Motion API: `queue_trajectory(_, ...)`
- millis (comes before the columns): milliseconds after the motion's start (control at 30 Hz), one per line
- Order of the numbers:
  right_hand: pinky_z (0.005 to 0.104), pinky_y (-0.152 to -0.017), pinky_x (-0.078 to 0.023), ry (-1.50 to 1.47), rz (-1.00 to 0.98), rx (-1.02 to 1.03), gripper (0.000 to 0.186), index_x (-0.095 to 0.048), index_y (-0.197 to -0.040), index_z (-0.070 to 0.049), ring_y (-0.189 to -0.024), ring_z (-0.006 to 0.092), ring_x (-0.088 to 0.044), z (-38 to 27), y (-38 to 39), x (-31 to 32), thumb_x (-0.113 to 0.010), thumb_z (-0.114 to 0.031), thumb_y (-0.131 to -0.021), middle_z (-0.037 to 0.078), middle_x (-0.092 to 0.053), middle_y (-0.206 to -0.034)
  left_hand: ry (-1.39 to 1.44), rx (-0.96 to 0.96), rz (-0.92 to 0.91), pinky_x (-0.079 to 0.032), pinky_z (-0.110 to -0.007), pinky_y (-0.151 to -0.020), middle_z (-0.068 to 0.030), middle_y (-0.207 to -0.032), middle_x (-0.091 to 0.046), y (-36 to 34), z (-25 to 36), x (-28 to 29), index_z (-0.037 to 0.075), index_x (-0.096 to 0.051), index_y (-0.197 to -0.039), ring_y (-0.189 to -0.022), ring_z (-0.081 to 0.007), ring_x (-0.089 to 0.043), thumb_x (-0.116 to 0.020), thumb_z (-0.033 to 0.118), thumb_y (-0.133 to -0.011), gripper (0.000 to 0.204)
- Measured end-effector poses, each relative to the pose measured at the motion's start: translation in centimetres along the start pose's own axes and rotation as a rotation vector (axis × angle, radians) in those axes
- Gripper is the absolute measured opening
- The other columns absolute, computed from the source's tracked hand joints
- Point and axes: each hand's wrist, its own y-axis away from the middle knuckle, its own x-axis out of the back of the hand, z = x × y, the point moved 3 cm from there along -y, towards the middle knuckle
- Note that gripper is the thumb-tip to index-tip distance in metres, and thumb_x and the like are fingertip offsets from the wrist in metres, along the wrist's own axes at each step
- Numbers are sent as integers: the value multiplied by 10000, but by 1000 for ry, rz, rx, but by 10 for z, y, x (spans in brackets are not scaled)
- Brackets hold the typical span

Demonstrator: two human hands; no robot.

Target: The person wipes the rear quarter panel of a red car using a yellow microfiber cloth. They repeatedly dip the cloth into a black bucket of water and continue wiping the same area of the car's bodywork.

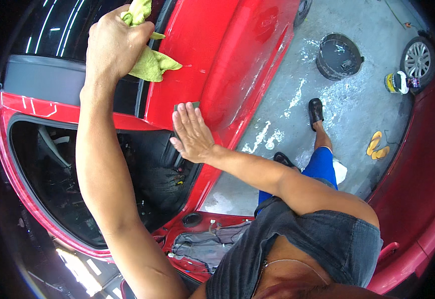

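Note:
My left hand (115, 45) is closed around a crumpled yellow-green cloth (150, 66), whose loose ends hang out on both sides of the fist. It is above the car's dark glass, beside the red body. Lower down, my right hand (192, 132) lies on the red panel (187, 74) with its fingers stretched out. Under those fingers is a thin, dark greenish-grey pad (196, 105); only its edges show, and I cannot make out its exact kind. Whitish smears mark the red surface around it.
Below my hands is an open car window frame (103, 124), and a stripped door (202, 244) with exposed wiring. On the wet grey floor stand a black bucket (339, 56) and a yellow-and-black tub (394, 83), with yellow flip-flops (375, 147) nearby. Another red car (406, 199) is at right.

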Motion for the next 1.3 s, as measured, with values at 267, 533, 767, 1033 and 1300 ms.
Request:
queue_trajectory(267,583,-1239,-148,133,115,45,754,-321,-1545,45,-1539,443,-190,0,-65,31,-565,-371,-965,266,-254,-1639,1,-44,67,-549,-373,-706,-125,-757,-724,26,-16,25,23,-720,-1006,-709,-226,-720,-673,280,-837,311)
queue_trajectory(533,534,-1257,-107,139,63,271,746,-353,-1548,0,-1542,370,-225,-37,-50,16,-579,-392,-955,178,-286,-1652,-58,-115,96,-538,-377,-684,-133,-763,-718,34,-19,27,14,-704,-1005,-705,-226,-715,-672,257,-846,291)
queue_trajectory(767,547,-1265,-81,72,49,104,753,-308,-1548,56,-1545,452,-153,40,-38,32,-562,-347,-965,299,-224,-1634,-54,32,113,-574,-435,-770,-202,-827,-731,33,7,23,48,-719,-1092,-814,-370,-742,-698,271,-806,363)
queue_trajectory(1033,640,-1234,-85,-172,347,-202,741,-92,-1536,175,-1501,586,-57,67,-72,55,-443,-231,-1025,444,-53,-1588,-372,-299,258,-567,-454,-769,-121,-1108,-595,20,32,-10,114,-601,-1202,-982,-342,-648,-824,177,-727,528)
queue_trajectory(1300,595,-1251,-62,-41,195,-280,736,-62,-1559,140,-1540,496,-88,163,-124,99,-345,-311,-1051,380,-95,-1627,-655,-465,-133,-275,-672,-1098,-65,-1604,-410,76,26,-88,184,-716,-1192,-1494,-361,-320,-697,553,-844,507)
